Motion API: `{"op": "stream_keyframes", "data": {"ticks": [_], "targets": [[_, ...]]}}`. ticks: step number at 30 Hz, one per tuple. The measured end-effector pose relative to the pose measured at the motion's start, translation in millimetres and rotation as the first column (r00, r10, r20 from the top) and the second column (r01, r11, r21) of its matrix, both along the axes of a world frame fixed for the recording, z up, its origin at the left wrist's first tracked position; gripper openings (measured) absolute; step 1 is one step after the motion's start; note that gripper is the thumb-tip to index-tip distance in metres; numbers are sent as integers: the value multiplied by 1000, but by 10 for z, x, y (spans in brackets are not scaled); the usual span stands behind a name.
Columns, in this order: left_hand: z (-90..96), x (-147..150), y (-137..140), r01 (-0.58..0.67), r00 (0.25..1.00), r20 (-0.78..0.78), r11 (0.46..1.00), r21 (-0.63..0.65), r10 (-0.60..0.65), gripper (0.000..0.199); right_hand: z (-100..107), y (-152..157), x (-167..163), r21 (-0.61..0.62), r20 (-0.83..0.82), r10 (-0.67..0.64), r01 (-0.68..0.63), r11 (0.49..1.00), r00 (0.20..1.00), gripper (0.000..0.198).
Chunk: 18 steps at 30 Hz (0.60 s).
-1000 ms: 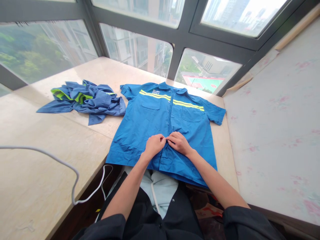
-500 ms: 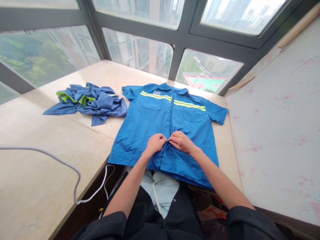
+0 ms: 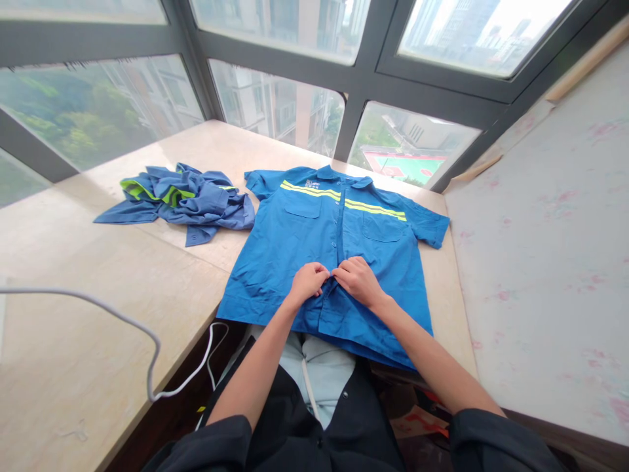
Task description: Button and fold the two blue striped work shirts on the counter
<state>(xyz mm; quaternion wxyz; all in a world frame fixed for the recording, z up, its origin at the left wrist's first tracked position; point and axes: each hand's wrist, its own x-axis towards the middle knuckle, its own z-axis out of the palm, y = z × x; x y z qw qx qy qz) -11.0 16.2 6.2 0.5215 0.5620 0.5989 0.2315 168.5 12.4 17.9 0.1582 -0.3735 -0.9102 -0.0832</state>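
Observation:
A blue short-sleeved work shirt [image 3: 289, 242] with yellow reflective stripes lies spread face up, its collar toward the window. My left hand [image 3: 310, 280] pinches the front edge of the shirt low on the placket. Right beside it, my right hand [image 3: 358, 278] pinches the other front edge, fingertips nearly meeting those of the left. The fabric bunches a little beneath the fingers. Higher up, the placket lies partly apart and a few small buttons show. Whatever button sits between my fingertips is hidden.
A crumpled blue garment [image 3: 206, 203] with yellow-green stripes lies left of the shirt on the pale sill [image 3: 108, 275]. A white cable [image 3: 152, 354] loops over the sill's front edge at left. Windows [image 3: 289, 105] rise behind, and a flower-patterned wall [image 3: 540, 262] stands at right.
The camera view has shifted slightly, moving the scene a little to the right. Both hands stay pinched at the same place on the placket, with only small finger motion.

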Motion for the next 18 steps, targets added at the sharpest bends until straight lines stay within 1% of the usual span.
{"op": "stream_keyframes", "data": {"ticks": [2, 5, 9, 14, 18], "targets": [[0, -1, 26, 8, 999, 41, 999, -34, -6, 13, -28, 10, 35, 22, -50, 13, -12, 1000, 999, 25], [20, -7, 47, 21, 996, 84, 997, -69, -16, 11, -113, 36, 85, 38, -148, 48, -43, 998, 988, 23], [63, -20, 51, 30, 991, 130, 994, -106, -16, 11, -230, 65, 119, 20, -249, 89, -87, 996, 964, 29], [83, -24, 65, 41, 988, 155, 992, -123, -22, 11, -259, 72, 120, 3, -243, 110, -113, 994, 964, 32], [55, -23, 35, 32, 988, 153, 996, -89, -18, 12, -248, 68, 108, -3, -246, 112, -116, 993, 963, 28]]}}
